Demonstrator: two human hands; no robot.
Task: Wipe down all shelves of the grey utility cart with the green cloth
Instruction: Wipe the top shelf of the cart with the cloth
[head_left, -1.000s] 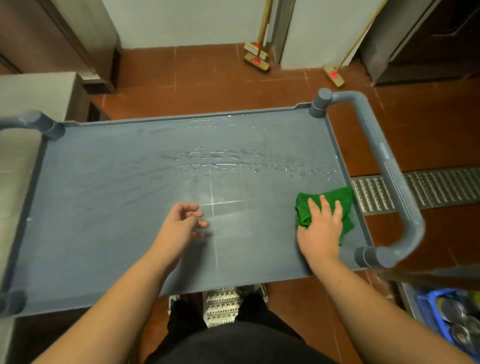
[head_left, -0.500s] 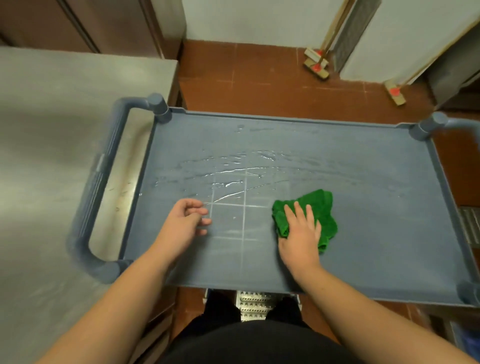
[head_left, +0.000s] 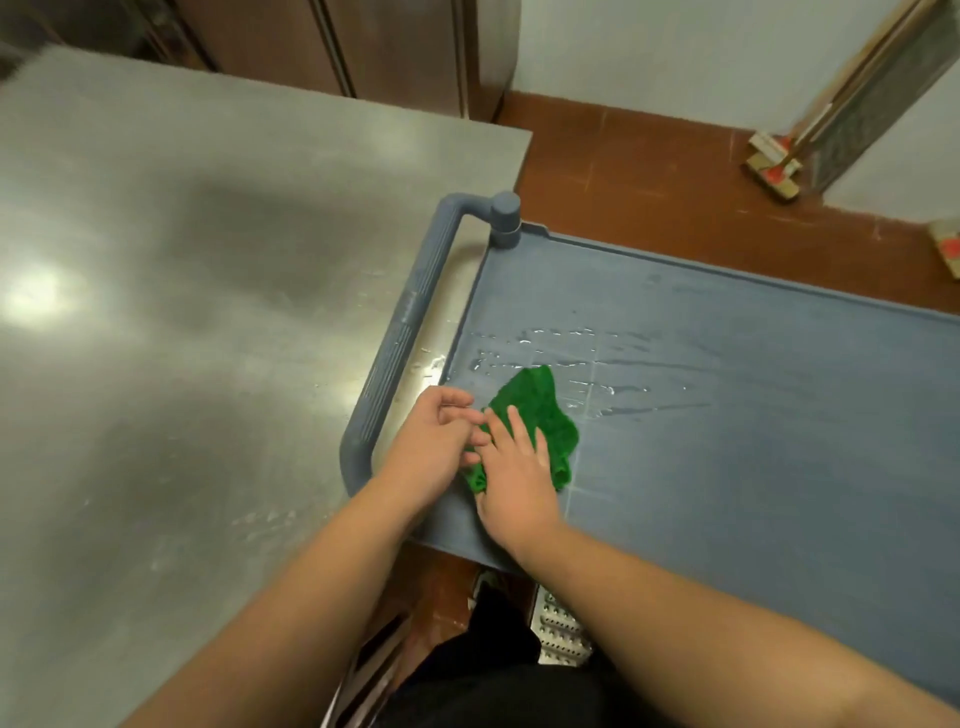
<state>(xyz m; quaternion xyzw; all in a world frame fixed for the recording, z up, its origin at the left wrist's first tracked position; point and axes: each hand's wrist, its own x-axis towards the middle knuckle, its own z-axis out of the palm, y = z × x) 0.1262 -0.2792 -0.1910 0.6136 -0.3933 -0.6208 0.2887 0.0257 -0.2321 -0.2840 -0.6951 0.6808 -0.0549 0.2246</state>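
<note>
There is a single view, from a camera worn on the person's head, looking forward and steeply down. It sits close above the near left corner of the cart's top shelf (head_left: 753, 415), so the forearms enter from the bottom edge and the left hand (head_left: 436, 441) and right hand (head_left: 517, 473) fall near the middle. The wide angle bends straight lines: the cart handle (head_left: 400, 338) curves. A steel table (head_left: 182, 312) fills the left half; the floor (head_left: 649, 171) and wall run along the top.
</note>
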